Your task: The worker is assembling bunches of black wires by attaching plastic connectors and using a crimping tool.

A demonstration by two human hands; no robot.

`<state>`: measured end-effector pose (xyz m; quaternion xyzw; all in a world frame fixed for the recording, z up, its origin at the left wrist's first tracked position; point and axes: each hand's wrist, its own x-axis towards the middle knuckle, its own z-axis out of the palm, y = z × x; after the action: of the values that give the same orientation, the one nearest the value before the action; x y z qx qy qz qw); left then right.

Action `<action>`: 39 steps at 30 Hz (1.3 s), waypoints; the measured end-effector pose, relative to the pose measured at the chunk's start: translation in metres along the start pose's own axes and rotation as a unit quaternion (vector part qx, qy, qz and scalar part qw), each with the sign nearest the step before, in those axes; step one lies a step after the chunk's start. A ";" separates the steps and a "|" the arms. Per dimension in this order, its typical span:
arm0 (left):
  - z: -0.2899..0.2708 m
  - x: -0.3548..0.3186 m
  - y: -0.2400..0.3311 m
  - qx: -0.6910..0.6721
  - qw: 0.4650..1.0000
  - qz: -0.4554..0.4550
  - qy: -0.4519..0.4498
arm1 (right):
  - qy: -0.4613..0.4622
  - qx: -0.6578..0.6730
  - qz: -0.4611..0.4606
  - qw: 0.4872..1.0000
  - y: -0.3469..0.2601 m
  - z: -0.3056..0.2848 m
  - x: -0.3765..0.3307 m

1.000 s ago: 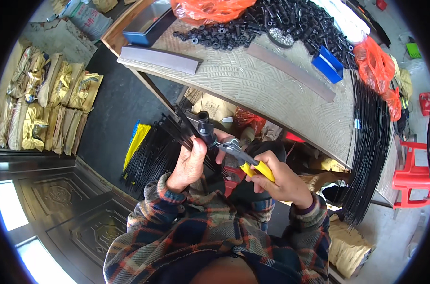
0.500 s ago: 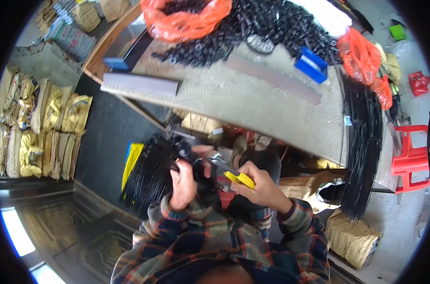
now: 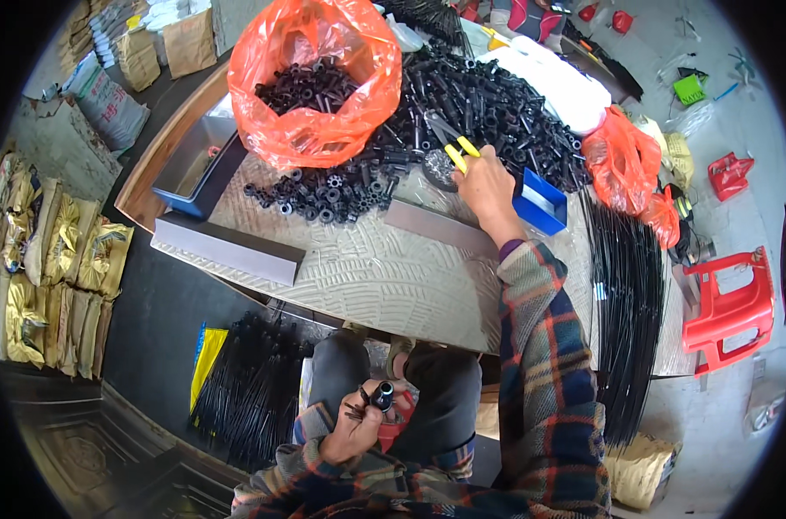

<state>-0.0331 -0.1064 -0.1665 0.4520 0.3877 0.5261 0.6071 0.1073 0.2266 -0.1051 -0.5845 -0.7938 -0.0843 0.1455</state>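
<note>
At the far side of the table, my right hand (image 3: 486, 186) is closed on yellow-handled snips (image 3: 459, 153). Their metal jaws point away over the heap of black plastic parts (image 3: 488, 108). My left hand (image 3: 351, 437) stays low, in front of my lap, closed around a black tubular part (image 3: 381, 395) with its round mouth facing up. Thin dark strands (image 3: 356, 410) stick out between its fingers; what they are is too small to tell. Left of my legs lies a bundle of thin black strips (image 3: 250, 381) with a yellow sheet beside it.
An orange plastic bag (image 3: 315, 143) of black parts stands on the table (image 3: 367, 277). Nearby are a grey bin (image 3: 194, 169), a blue box (image 3: 542, 204) and metal angle bars (image 3: 224, 249). Long black strips (image 3: 626, 320) hang off the right edge by a red stool (image 3: 733, 311).
My right hand has carried the snips from my lap out over the table to the parts heap. My left hand has lowered, with the tubular part in it. The view has shifted.
</note>
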 end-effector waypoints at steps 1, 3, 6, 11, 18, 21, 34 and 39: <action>-0.002 0.000 0.000 -0.007 1.000 -0.002 0.008 | 0.015 -0.004 -0.009 1.000 0.000 0.004 0.002; -0.005 0.001 0.001 -0.015 1.000 -0.006 0.018 | 0.021 -0.004 -0.015 1.000 0.000 0.009 0.007; -0.009 0.004 0.005 -0.022 0.999 -0.012 0.022 | 0.011 -0.001 -0.017 1.000 -0.002 0.011 0.010; -0.011 0.005 0.011 -0.012 0.999 -0.006 0.046 | 0.013 0.000 -0.043 0.999 0.000 0.022 0.013; -0.013 0.003 0.013 0.003 0.996 0.025 0.087 | 0.048 0.060 -0.027 0.997 0.008 0.018 0.011; -0.014 0.005 0.014 0.006 0.992 0.043 0.115 | 0.050 0.105 -0.032 0.993 0.015 0.021 0.015; -0.010 0.001 0.016 0.011 0.985 0.069 0.156 | 0.056 0.071 -0.094 0.992 0.013 0.016 0.014; -0.011 0.003 0.015 0.001 0.984 0.068 0.164 | 0.032 0.045 -0.101 0.993 0.007 0.021 0.014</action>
<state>-0.0475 -0.1013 -0.1559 0.3854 0.4506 0.6327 0.4980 0.1072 0.2478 -0.1205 -0.4911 -0.8466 -0.0816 0.1881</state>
